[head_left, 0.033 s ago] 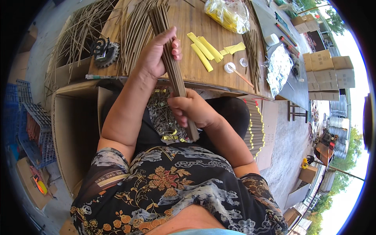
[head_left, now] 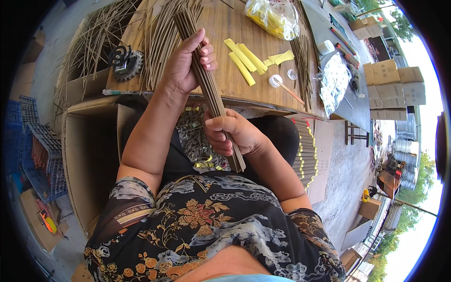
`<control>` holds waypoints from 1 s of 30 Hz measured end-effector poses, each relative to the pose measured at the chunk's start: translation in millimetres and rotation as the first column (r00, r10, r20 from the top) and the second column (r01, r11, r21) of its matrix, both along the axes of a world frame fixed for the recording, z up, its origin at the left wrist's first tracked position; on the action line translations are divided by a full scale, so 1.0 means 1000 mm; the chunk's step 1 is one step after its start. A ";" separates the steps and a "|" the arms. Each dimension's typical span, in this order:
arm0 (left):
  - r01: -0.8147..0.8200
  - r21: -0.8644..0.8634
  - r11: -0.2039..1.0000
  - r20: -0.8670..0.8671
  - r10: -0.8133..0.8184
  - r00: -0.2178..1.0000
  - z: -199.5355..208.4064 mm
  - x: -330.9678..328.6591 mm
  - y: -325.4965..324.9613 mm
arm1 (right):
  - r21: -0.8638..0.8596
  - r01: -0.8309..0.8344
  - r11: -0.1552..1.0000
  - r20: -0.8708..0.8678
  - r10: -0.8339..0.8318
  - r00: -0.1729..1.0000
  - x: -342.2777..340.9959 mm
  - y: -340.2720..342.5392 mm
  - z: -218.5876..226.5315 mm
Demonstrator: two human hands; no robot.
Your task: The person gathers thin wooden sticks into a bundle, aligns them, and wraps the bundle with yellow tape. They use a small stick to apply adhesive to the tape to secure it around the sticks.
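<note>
A bundle of thin brown incense sticks (head_left: 207,87) slants across the front edge of the table, its top leaning left and away. My left hand (head_left: 191,62) is closed around the upper part, thumb along the sticks. Lower down, my right hand (head_left: 235,133) grips the same bundle near its bottom end, which sticks out below the fingers above my lap. Yellow paper strips (head_left: 244,58) lie on the tabletop to the right of my left hand. Near them stand a small white round container (head_left: 275,81) with a flat stick across it and a small clear cup (head_left: 292,74).
Loose sticks (head_left: 162,51) cover the left of the wooden table (head_left: 218,28), beside a dark toothed metal piece (head_left: 128,66). A bag of yellow paper (head_left: 275,19) lies at the back. An open cardboard box (head_left: 89,164) stands left; banded bundles (head_left: 305,152) lie right.
The bundle tilts slightly more, its top moving left and its lower end right. My right hand's fingers have shifted on the sticks, and my left hand has moved slightly left.
</note>
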State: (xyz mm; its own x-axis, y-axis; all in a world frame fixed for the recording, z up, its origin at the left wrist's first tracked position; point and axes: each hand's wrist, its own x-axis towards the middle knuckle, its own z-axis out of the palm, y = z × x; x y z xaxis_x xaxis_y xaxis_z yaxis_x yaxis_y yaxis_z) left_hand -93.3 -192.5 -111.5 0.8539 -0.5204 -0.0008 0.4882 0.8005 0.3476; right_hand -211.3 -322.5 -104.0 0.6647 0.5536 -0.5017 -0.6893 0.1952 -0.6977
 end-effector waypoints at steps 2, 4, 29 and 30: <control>-0.060 0.130 0.990 -0.022 0.064 0.998 -0.003 0.002 0.000 | 0.201 -0.042 0.979 -0.095 0.062 0.994 0.002 -0.006 -0.005; -0.161 0.327 0.931 -0.043 0.185 0.982 -0.002 -0.001 -0.002 | -0.263 0.079 0.962 0.203 -0.025 0.979 0.000 0.003 -0.011; -0.188 0.037 0.981 -0.013 0.189 0.982 -0.008 0.027 0.033 | -0.066 -0.099 0.993 0.018 0.101 0.995 -0.011 -0.007 -0.006; -0.219 0.122 0.968 -0.050 0.226 0.973 -0.006 0.026 0.031 | -0.205 -0.080 0.976 0.083 0.099 0.992 -0.010 -0.006 -0.003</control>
